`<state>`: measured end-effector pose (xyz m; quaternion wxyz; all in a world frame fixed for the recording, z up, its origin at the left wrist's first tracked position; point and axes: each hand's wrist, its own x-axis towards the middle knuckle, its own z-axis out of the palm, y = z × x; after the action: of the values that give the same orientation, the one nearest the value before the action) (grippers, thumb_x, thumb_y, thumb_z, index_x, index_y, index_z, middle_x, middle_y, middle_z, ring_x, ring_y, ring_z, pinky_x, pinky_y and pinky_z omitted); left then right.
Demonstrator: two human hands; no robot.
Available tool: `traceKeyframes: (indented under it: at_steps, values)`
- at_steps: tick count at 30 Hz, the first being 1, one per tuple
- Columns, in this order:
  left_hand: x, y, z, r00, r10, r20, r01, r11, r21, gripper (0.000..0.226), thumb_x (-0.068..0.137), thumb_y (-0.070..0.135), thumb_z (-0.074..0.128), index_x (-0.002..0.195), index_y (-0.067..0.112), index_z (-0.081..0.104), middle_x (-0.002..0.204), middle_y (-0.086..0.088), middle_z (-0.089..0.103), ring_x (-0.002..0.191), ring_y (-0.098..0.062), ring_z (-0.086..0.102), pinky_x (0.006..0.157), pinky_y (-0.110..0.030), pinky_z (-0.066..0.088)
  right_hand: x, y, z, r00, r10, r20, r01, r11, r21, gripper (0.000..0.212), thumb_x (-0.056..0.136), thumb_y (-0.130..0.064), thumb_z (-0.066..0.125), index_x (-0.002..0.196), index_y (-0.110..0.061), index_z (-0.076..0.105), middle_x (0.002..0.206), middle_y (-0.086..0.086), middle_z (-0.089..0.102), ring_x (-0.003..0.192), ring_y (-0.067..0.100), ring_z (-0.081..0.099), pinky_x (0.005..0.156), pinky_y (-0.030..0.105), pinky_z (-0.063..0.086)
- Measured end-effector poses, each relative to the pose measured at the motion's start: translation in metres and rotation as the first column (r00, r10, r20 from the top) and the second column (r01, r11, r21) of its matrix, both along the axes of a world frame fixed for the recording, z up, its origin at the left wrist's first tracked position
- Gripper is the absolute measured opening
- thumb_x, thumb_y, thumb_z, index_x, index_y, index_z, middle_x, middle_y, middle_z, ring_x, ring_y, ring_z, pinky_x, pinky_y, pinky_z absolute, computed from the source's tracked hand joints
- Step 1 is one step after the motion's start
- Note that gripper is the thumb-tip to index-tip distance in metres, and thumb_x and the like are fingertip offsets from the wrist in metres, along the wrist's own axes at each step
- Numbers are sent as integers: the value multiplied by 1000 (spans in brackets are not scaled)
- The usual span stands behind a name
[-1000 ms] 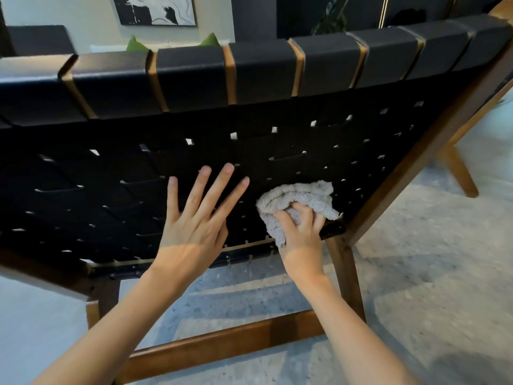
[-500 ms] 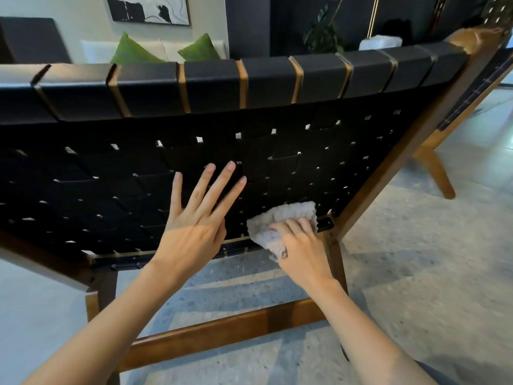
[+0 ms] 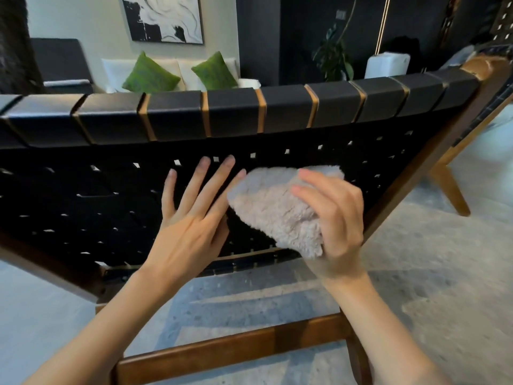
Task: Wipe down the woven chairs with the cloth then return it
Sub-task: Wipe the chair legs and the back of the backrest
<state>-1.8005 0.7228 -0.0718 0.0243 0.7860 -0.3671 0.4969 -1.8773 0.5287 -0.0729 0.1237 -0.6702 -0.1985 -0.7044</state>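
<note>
Fingers [image 3: 312,176] curled round pale grey fluffy cloth [image 3: 272,212], bunched in right hand [image 3: 340,220]; touching black woven-strap chair back [image 3: 83,204] or just off it, cannot tell. Left hand [image 3: 188,234] flat on webbing, fingers straight, spread. Wiping step, likely. Next: press cloth on, sweep across straps.

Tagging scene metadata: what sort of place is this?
Probably a home living room or lounge: a pale sofa with green cushions, a framed abstract picture on the wall above it, a potted plant by the dark wall, and the woven chair in front.
</note>
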Motion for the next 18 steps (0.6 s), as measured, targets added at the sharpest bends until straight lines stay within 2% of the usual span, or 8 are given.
traceKeyframes:
  at_steps: [3, 5, 7, 9, 12, 14, 16, 18]
  values:
    - [7, -1, 3, 999, 33, 39, -32, 999, -24, 73, 85, 12, 55, 150, 17, 22, 157, -4, 16, 147, -23, 2, 117, -53, -1, 16, 3, 19, 995, -33, 90, 22, 992, 124, 23, 90, -6, 62, 111, -8, 52, 116, 10, 49, 106, 23, 52, 96, 27, 42]
    - [11, -1, 2, 998, 37, 51, -36, 999, -22, 72, 84, 14, 52, 150, 16, 21, 157, -5, 17, 147, -24, 2, 117, -53, -1, 29, 8, 25, 996, -48, 76, 33, 981, 192, 28, 91, -13, 63, 114, -9, 48, 119, 10, 44, 110, 24, 47, 98, 29, 40]
    - [13, 1, -1, 998, 38, 56, -37, 999, -16, 76, 85, 15, 51, 152, 18, 14, 159, -4, 12, 147, -24, 2, 117, -53, -2, 39, 13, 20, 998, -68, -16, 70, 969, 235, 39, 88, -20, 66, 118, -13, 42, 124, 9, 37, 116, 28, 41, 102, 36, 39]
    - [15, 3, -3, 997, 37, 67, -37, 999, 7, 78, 85, 16, 50, 152, 20, 11, 160, -2, 8, 147, -24, 2, 117, -52, -3, 47, 16, 12, 989, -91, -116, 114, 971, 210, 49, 85, -29, 68, 122, -15, 38, 129, 8, 31, 124, 32, 34, 105, 49, 37]
    - [19, 8, -2, 995, 56, 85, -59, 998, 38, 75, 85, 17, 49, 152, 19, 14, 160, -2, 6, 147, -24, 2, 117, -50, -4, 54, 22, 8, 975, -138, -172, 167, 971, 169, 52, 91, -48, 51, 128, -16, 35, 136, 8, 26, 132, 34, 25, 106, 59, 32]
    - [20, 10, -2, 993, 65, 95, -69, 997, 46, 74, 86, 16, 48, 152, 18, 15, 160, -3, 7, 147, -24, 2, 117, -50, -4, 56, 24, 8, 976, -146, -163, 177, 965, 195, 51, 91, -45, 54, 130, -17, 36, 137, 8, 26, 133, 33, 24, 110, 54, 30]
    - [21, 10, -2, 993, 65, 99, -70, 996, 52, 72, 86, 15, 48, 151, 17, 18, 160, -4, 7, 147, -25, 1, 117, -50, -4, 58, 25, 5, 978, -137, -159, 173, 954, 245, 54, 86, -28, 68, 130, -20, 38, 136, 6, 27, 131, 31, 25, 115, 36, 26]
    - [21, 9, -2, 993, 60, 97, -65, 996, 55, 68, 86, 15, 49, 149, 15, 24, 159, -6, 10, 147, -26, 1, 117, -51, -5, 58, 24, -1, 976, -129, -177, 175, 945, 275, 57, 82, -16, 73, 128, -24, 42, 134, 5, 27, 126, 30, 27, 111, 19, 22]
